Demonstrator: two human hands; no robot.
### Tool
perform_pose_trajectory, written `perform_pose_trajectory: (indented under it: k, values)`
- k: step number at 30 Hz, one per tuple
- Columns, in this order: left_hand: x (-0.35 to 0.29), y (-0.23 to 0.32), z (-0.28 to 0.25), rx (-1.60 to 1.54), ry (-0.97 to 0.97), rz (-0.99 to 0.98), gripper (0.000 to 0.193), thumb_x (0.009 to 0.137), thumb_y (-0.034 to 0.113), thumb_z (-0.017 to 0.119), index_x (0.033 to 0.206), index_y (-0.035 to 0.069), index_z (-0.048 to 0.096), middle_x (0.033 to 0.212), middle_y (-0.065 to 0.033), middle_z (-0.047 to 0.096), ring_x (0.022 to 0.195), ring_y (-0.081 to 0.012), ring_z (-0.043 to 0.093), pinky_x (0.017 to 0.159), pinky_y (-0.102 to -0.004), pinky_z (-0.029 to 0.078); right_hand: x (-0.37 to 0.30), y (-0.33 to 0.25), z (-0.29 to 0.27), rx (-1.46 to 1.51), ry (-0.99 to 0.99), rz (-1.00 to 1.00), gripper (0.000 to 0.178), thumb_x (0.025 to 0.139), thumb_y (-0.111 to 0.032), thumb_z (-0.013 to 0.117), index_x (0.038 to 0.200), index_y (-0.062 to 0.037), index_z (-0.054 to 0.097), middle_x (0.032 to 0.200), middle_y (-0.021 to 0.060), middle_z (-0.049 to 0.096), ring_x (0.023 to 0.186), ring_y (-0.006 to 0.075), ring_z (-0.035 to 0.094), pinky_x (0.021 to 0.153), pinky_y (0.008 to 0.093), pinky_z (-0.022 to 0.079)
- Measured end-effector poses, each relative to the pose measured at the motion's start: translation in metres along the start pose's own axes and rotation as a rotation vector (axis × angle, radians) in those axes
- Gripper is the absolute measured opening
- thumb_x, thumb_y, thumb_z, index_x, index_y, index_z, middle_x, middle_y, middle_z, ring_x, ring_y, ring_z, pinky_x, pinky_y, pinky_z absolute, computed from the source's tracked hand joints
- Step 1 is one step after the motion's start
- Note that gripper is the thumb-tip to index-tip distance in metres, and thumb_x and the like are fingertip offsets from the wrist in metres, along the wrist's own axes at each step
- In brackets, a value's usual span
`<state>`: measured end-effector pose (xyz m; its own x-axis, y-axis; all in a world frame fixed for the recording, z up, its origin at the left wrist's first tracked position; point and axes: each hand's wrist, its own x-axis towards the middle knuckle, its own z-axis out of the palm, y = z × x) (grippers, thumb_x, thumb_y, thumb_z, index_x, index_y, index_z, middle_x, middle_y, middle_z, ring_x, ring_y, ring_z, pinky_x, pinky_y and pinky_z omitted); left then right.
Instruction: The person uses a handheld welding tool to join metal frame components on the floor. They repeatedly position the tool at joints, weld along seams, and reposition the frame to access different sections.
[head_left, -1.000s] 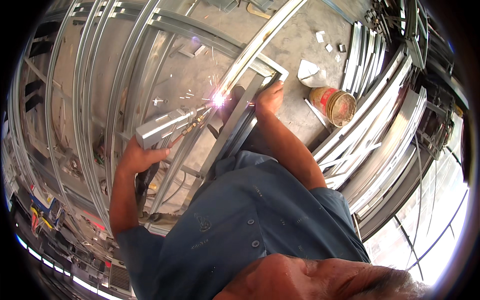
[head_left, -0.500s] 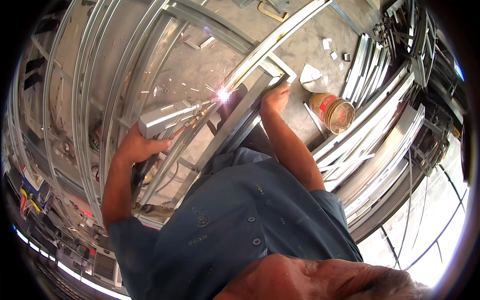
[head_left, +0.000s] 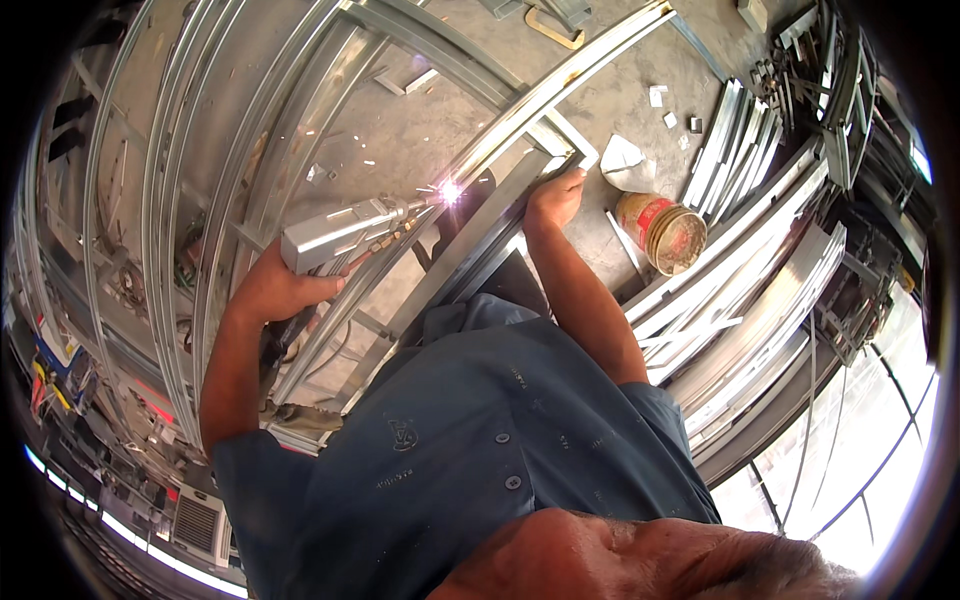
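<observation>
My left hand (head_left: 272, 290) is wrapped around a silver, box-bodied welding gun (head_left: 340, 235) with a thin nozzle. A bright violet-white spark burns at its tip, against a shiny metal frame (head_left: 485, 218) of rectangular tubes, and small sparks scatter to the left. The glare hides the exact point of contact. My right hand (head_left: 552, 203) grips the frame near its far right corner, with the fingers curled over the tube and partly hidden. The frame's near side lies close to my body.
Long curved-looking metal profiles (head_left: 185, 200) run along the left. To the right stand a dirty round bucket (head_left: 678, 238), a pale scrap piece (head_left: 625, 160) and stacked shiny metal bars (head_left: 770, 290). A yellowish C-clamp (head_left: 555, 32) lies on the concrete floor at the far side.
The gun's tip and its spark have shifted very slightly to the right. My right hand keeps its hold on the frame. The whole view has moved a little.
</observation>
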<state>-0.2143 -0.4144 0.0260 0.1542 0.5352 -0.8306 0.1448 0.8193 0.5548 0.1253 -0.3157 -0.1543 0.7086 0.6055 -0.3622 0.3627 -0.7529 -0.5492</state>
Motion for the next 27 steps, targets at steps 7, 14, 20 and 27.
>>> perform_pose_trajectory:
  k: [7, 14, 20, 27]
  values:
    - [-0.002, 0.000, 0.003, -0.034, 0.009, 0.011, 0.060, 0.075, 0.005, 0.077, 0.131, -0.001, 0.054, 0.098, -0.0120, 0.067, 0.073, -0.0169, 0.067, 0.046, -0.0322, 0.055, 0.004, 0.008, 0.006, -0.010, 0.063, -0.037, 0.069, 0.105, -0.049, 0.025, 0.119, 0.0071, 0.063, 0.118, 0.0315, 0.065, 0.111, 0.0504, 0.059, 0.097, 0.0530, 0.044]
    - [-0.001, -0.017, 0.000, 0.072, 0.055, 0.138, 0.064, 0.073, 0.009, 0.080, 0.131, 0.000, 0.056, 0.107, -0.0111, 0.068, 0.087, -0.0161, 0.066, 0.065, -0.0331, 0.057, 0.003, 0.003, 0.000, -0.026, -0.031, 0.046, 0.074, 0.104, -0.052, 0.022, 0.128, 0.0070, 0.060, 0.126, 0.0313, 0.062, 0.120, 0.0481, 0.056, 0.103, 0.0496, 0.041]
    - [-0.004, -0.008, -0.002, 0.059, 0.020, -0.042, 0.067, 0.071, 0.013, 0.082, 0.132, 0.001, 0.057, 0.116, -0.0097, 0.068, 0.106, -0.0189, 0.062, 0.091, -0.0364, 0.051, 0.002, 0.004, 0.003, -0.016, 0.036, 0.009, 0.069, 0.105, -0.051, 0.024, 0.120, 0.0051, 0.062, 0.119, 0.0307, 0.064, 0.113, 0.0498, 0.058, 0.098, 0.0534, 0.043]
    - [-0.005, -0.020, -0.003, 0.056, 0.035, 0.036, 0.068, 0.071, 0.014, 0.082, 0.133, 0.002, 0.057, 0.119, -0.0105, 0.067, 0.109, -0.0195, 0.061, 0.093, -0.0366, 0.050, 0.002, 0.005, 0.004, -0.006, 0.031, 0.003, 0.069, 0.105, -0.051, 0.024, 0.122, 0.0050, 0.062, 0.121, 0.0305, 0.064, 0.115, 0.0491, 0.057, 0.100, 0.0522, 0.043]
